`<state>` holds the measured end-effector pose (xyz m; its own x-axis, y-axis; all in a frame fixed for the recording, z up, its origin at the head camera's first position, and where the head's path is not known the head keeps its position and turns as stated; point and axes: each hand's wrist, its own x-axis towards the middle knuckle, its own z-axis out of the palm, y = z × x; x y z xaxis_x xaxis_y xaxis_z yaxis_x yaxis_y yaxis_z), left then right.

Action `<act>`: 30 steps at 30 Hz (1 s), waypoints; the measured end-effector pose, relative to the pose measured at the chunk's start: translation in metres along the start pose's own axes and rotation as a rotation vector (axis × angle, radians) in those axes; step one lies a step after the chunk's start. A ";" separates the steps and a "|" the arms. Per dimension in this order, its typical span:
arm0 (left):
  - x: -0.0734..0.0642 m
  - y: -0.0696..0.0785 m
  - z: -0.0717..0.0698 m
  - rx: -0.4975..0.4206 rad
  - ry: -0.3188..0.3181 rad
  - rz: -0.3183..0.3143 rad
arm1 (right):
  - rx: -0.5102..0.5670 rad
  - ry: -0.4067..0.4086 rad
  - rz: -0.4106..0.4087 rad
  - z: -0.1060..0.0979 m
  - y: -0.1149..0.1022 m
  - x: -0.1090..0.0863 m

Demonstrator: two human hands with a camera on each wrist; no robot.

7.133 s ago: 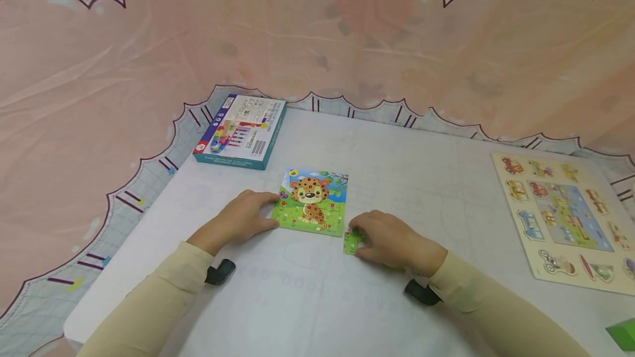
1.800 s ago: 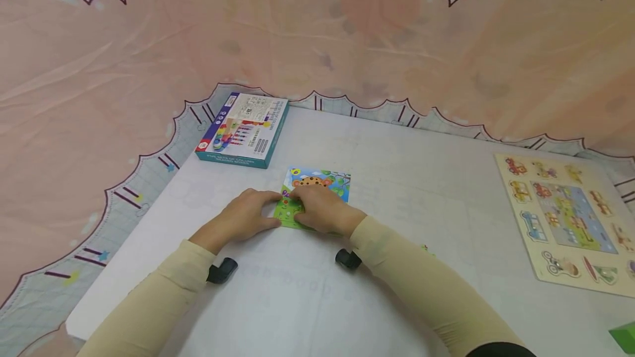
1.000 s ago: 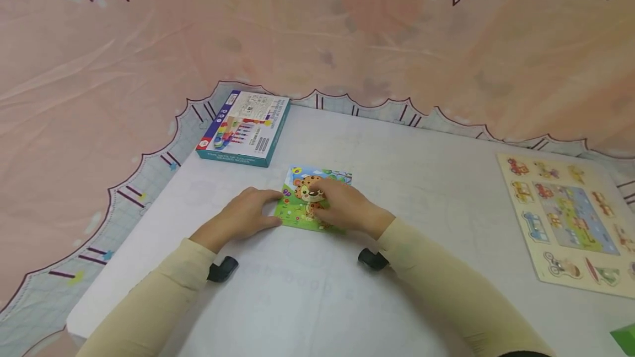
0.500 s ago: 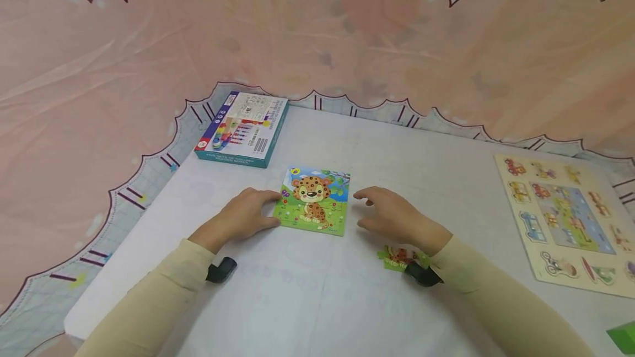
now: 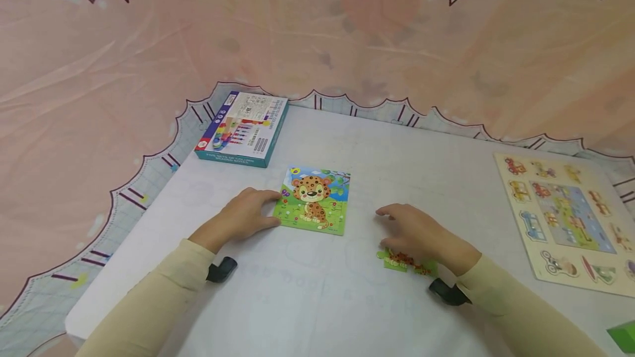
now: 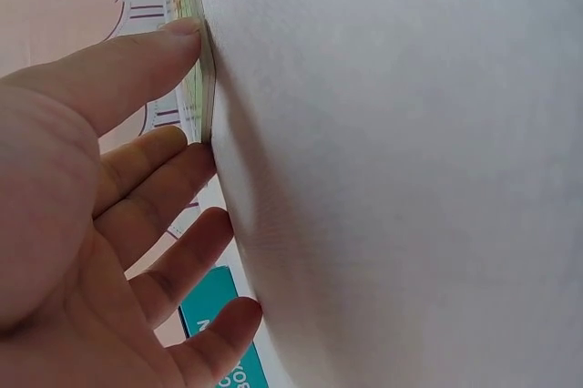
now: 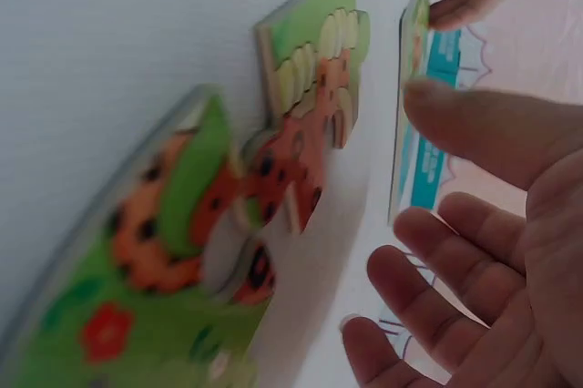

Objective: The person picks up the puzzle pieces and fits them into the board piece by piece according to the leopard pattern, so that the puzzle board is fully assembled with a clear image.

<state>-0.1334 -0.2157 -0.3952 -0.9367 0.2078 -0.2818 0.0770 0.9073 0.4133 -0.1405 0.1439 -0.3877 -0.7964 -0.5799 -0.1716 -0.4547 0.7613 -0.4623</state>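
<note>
A square puzzle board (image 5: 312,200) with a spotted leopard cub on grass lies flat mid-table in the head view. At its left edge rests my left hand (image 5: 243,215); the left wrist view has the thumb (image 6: 137,74) against the board's side and the other fingers relaxed. My right hand (image 5: 414,233) hovers right of the board, fingers loosely spread and holding nothing. Partly beneath it in the head view lie loose jigsaw pieces (image 5: 395,261) with orange spots and green grass. Up close, the right wrist view has a piece with paws (image 7: 319,69) and one with a tail (image 7: 150,251).
A flat teal-sided box (image 5: 243,128) lies at the table's back left. On the right is a beige wooden peg puzzle (image 5: 516,236) with vehicle and figure shapes. A green block (image 5: 622,336) sits at the lower right edge. Patterned cloth (image 5: 317,43) hangs behind the table.
The right hand carried a green piece beside the board, worked over the board, then drew back rightward without it, to the loose pieces. The left hand stayed at the board's left edge.
</note>
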 end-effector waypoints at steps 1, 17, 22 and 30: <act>0.000 0.000 0.000 0.001 0.000 0.000 | -0.004 -0.003 -0.007 0.000 0.001 -0.003; 0.000 0.001 0.000 -0.001 0.003 -0.004 | -0.018 0.036 -0.051 0.007 0.012 -0.039; -0.001 0.001 -0.001 0.001 0.001 -0.002 | -0.036 0.038 -0.049 0.010 0.012 -0.041; 0.000 0.001 0.000 0.007 0.002 0.007 | -0.042 0.039 -0.050 0.008 0.014 -0.039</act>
<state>-0.1335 -0.2150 -0.3946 -0.9368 0.2131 -0.2775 0.0854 0.9083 0.4095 -0.1125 0.1746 -0.3948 -0.7869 -0.6064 -0.1143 -0.5100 0.7433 -0.4329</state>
